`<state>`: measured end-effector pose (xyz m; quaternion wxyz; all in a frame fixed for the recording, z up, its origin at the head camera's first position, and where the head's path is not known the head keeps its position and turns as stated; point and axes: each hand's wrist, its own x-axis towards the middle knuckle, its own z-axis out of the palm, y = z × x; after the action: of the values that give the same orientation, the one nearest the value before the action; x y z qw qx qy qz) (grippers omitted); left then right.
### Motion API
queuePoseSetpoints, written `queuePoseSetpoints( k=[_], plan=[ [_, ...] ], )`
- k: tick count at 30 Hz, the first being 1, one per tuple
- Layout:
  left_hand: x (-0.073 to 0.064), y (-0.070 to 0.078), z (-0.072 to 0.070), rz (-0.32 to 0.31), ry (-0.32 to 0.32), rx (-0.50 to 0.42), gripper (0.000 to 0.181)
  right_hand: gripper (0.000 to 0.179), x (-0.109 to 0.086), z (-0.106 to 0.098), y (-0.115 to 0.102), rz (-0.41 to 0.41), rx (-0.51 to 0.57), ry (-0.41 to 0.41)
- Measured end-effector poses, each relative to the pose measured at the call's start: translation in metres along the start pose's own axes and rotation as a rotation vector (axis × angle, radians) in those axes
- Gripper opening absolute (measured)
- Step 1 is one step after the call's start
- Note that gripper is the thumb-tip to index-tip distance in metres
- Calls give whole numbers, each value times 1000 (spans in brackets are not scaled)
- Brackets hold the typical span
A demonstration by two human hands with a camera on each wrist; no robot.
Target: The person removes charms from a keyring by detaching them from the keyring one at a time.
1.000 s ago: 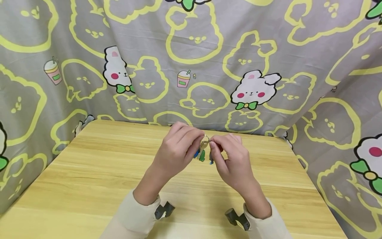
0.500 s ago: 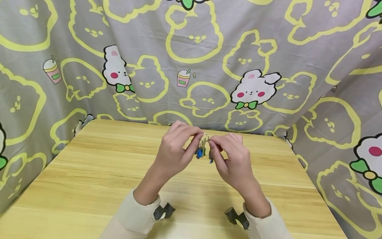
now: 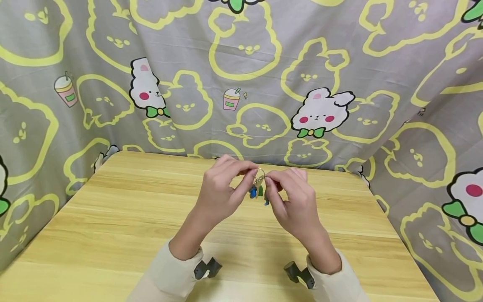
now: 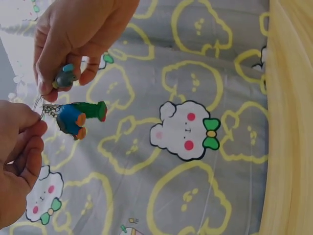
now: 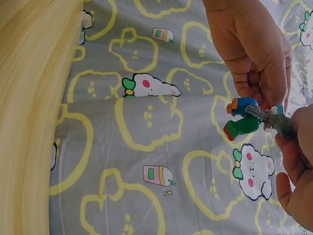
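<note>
Both hands hold a thin metal key ring [image 3: 261, 170] between them, above the table. My left hand [image 3: 223, 184] pinches its left side with thumb and forefinger. On the right side, my right hand [image 3: 296, 201] pinches the ring close to a small grey figure charm [image 4: 65, 78] with a light-blue part. From the ring hang a blue figure charm [image 4: 71, 120] with orange feet and a green charm [image 5: 243, 127] with a red end, on short chains. A metal key [image 5: 257, 112] hangs among them. The fingertips partly hide the ring.
The hands are over a wooden table [image 3: 113, 218]. Behind it hangs a grey curtain [image 3: 203, 54] with yellow outlines and rabbit prints. Each light sleeve cuff carries a black wrist camera [image 3: 207, 268].
The hands have hardly moved. The charms and key on the ring have swung and turned; the blue charm shows more clearly now than a second ago.
</note>
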<state>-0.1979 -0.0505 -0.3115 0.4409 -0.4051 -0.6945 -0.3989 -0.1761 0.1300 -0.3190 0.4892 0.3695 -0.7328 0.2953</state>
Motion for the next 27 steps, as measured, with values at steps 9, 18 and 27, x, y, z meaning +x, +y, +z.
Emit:
queuePoseSetpoints(
  k=[9, 18, 27],
  plan=[
    [-1, -2, -1, -35, 8, -5, 5, 28, -1, 3, -1, 0, 5, -15],
    [-3, -1, 0, -62, 29, 7, 4, 28, -2, 4, -2, 10, 19, -27],
    [-4, 1, 2, -101, 59, 14, 6, 30, -5, 6, -1, 52, 36, -58]
  ],
)
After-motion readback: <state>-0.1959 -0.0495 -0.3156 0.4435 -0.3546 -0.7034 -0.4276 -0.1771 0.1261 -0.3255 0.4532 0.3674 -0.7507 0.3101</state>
